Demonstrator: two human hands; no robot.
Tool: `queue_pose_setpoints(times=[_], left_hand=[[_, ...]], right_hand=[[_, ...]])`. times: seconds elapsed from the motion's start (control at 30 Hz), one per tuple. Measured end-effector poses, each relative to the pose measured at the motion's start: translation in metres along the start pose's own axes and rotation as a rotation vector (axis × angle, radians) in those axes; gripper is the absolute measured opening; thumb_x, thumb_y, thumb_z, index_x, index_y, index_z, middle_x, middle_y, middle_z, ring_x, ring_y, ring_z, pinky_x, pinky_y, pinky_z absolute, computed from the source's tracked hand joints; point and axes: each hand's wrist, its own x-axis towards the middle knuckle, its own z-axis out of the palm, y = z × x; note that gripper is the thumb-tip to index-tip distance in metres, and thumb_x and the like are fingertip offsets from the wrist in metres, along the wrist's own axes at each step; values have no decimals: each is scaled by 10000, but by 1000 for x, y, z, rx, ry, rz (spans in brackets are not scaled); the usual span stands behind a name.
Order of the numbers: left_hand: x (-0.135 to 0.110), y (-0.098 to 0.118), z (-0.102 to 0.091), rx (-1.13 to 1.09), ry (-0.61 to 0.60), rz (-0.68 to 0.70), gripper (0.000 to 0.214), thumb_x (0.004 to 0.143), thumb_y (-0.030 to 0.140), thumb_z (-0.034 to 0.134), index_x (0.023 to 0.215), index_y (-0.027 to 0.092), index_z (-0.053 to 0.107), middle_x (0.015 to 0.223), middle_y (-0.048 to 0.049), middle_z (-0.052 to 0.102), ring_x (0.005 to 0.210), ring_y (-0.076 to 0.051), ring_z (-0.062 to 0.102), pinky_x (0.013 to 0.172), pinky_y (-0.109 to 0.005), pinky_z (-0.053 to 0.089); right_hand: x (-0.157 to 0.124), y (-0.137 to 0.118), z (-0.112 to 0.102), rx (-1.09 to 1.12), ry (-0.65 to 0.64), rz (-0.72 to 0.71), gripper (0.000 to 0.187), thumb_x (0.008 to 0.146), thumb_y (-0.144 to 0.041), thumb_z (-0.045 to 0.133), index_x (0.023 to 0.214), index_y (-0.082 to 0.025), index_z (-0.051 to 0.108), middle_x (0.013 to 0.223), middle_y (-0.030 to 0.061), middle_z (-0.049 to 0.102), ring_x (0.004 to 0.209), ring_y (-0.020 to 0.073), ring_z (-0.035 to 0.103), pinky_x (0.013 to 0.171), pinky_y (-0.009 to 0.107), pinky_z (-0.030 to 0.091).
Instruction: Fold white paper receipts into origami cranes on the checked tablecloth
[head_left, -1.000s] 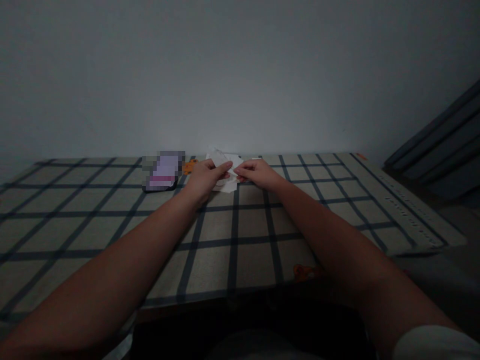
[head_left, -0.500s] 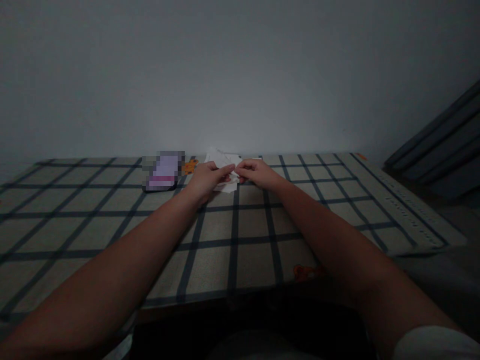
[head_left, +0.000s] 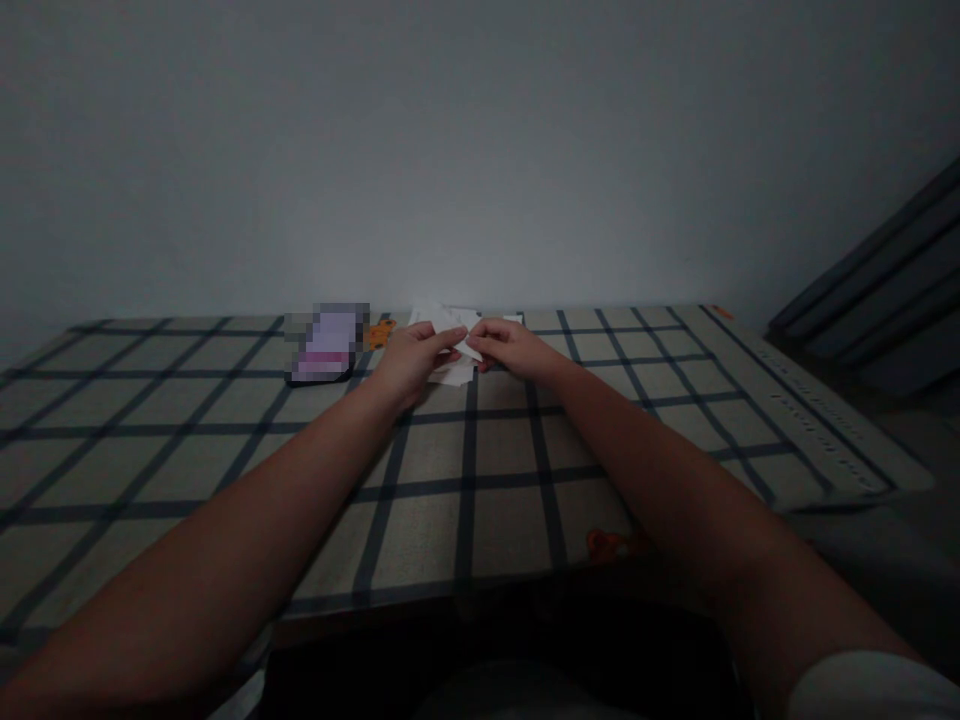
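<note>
Both my arms reach far across a checked tablecloth (head_left: pixel 465 490) toward the wall. My left hand (head_left: pixel 409 360) and my right hand (head_left: pixel 514 348) meet at a small white folded paper (head_left: pixel 454 372) lying near the table's far edge. Each hand pinches a part of the paper between thumb and fingers, the fingertips almost touching each other. More white paper (head_left: pixel 439 314) shows just behind the hands. The room is dim, so the paper's folds are hard to make out.
A phone (head_left: pixel 324 345) with a blurred lit screen lies left of my left hand. A small orange print (head_left: pixel 380 333) on the cloth sits beside it. A plain wall stands behind the table. Dark slanted boards (head_left: pixel 877 290) lean at the right.
My two hands have drawn slightly closer together on the paper, the fingertips shifting along it. The arms and the phone have not moved.
</note>
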Motion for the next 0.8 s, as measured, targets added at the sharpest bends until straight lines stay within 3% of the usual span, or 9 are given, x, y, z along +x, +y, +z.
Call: queue_pose_setpoints(times=[0.3,0.8], left_hand=[[1,-5,2,-5,68,107,301,617,333,845,818,139,735,826,-58,735,668,-141,648,653,-258,497],[0,3,-1,-67,75,88,314,634,366,841,815,149,703,853,-49,718,719,-139,643,698,-257,509]], right_hand=[[1,-8,1,41,39,-10,193,862,-331,597,761,-173,551,694,-35,518,640,95,529,615,230,436],[0,-11,2,-39,27,5,150,882,-271,571,772,-169,559,687,-25,530,649,99,531,627,239,434]])
